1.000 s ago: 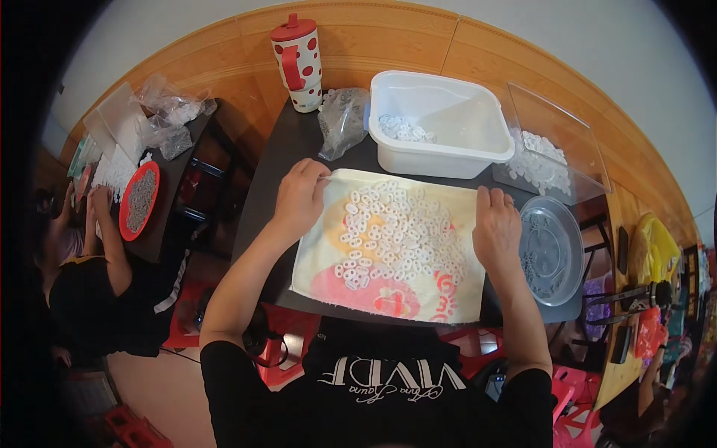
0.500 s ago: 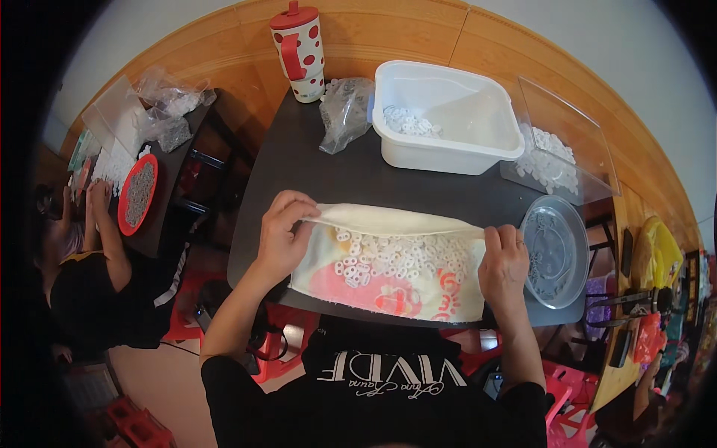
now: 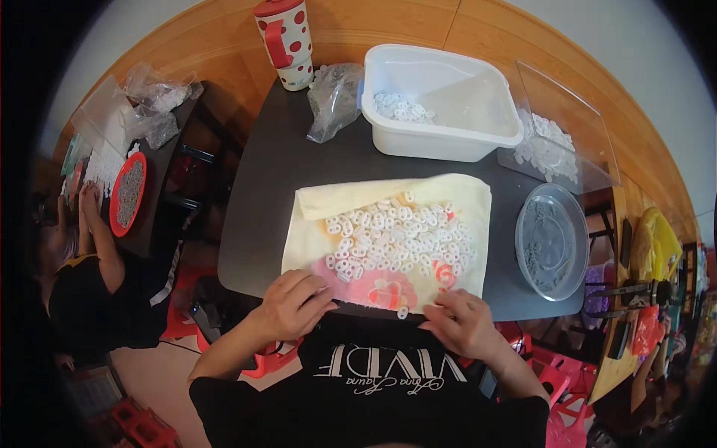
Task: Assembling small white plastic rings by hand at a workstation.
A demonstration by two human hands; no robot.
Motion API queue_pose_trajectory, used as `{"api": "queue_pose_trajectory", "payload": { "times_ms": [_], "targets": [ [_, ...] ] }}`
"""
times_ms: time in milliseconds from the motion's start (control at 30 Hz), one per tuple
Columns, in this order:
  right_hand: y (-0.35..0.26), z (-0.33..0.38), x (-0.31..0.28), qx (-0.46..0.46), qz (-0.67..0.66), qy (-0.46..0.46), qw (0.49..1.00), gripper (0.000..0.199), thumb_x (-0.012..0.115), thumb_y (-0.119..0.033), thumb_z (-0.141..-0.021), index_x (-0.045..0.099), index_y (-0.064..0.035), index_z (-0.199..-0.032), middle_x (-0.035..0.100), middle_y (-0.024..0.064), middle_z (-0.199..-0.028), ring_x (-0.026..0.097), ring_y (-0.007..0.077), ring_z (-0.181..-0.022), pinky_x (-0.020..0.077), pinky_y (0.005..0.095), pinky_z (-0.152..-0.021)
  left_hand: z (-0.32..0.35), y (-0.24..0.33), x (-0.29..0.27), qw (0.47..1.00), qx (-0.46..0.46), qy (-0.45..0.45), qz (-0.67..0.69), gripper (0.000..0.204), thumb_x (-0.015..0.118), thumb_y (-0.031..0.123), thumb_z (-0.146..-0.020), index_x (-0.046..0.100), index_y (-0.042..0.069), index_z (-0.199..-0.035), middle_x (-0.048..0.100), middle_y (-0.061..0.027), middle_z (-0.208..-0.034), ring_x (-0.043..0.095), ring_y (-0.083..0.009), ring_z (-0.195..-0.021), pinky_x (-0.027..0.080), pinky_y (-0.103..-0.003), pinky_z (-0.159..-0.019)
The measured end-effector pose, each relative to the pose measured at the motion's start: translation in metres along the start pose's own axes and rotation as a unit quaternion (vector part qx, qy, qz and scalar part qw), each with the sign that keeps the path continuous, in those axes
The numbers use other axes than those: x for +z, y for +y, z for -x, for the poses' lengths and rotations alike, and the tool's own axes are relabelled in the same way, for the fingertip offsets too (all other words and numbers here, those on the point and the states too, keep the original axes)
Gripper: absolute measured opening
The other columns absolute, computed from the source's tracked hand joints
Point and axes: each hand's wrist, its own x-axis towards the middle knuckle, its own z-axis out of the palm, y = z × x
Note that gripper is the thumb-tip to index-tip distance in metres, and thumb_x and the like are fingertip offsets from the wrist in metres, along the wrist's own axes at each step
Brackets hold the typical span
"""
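A pale yellow cloth [image 3: 463, 201] with pink and orange prints lies on the dark table [image 3: 284, 172], covered with several small white ring-shaped plastic parts [image 3: 388, 239]. Its far edge is folded over toward me. My left hand [image 3: 293, 305] rests on the cloth's near left edge at the table's front. My right hand [image 3: 464, 322] touches the near right edge, fingers bent. One white part [image 3: 402, 312] sits at the cloth's front edge between my hands.
A white tub [image 3: 448, 104] with a few white parts stands behind the cloth, beside a clear bag [image 3: 334, 101] and a red-dotted white cup [image 3: 284, 41]. A round clear lid [image 3: 551, 240] and a clear tray [image 3: 556, 142] lie right. Another person [image 3: 82, 261] sits left at a side table.
Both hands pulled back from the cloth's far corners to its near edge. The far edge of the cloth got folded toward me, bunching the white parts in the middle.
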Motion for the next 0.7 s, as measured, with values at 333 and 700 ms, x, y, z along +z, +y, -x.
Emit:
{"api": "queue_pose_trajectory", "payload": {
  "times_ms": [333, 700],
  "targets": [
    [0.001, -0.028, 0.019, -0.143, 0.041, -0.136, 0.979, 0.025, 0.063, -0.014, -0.077, 0.066, -0.0032, -0.100, 0.055, 0.0082, -0.090, 0.060, 0.0236, -0.084, 0.0503, 0.0328, -0.066, 0.010, -0.006, -0.007, 0.997, -0.059, -0.049, -0.031, 0.033, 0.079, 0.003, -0.066, 0.069, 0.000, -0.097, 0.063, -0.0136, -0.106, 0.061, -0.0344, -0.094, 0.052, -0.044, -0.080],
    [0.003, -0.048, 0.013, -0.039, -0.095, -0.093, 0.990, 0.025, 0.073, -0.004, -0.073, 0.066, -0.0033, -0.097, 0.057, 0.0115, -0.094, 0.061, 0.0297, -0.081, 0.0519, 0.0378, -0.066, 0.001, -0.005, -0.028, 0.986, -0.036, -0.158, -0.046, 0.037, 0.063, 0.007, -0.077, 0.067, -0.004, -0.113, 0.060, -0.0148, -0.112, 0.058, -0.0303, -0.105, 0.050, -0.040, -0.087]
  ]
}}
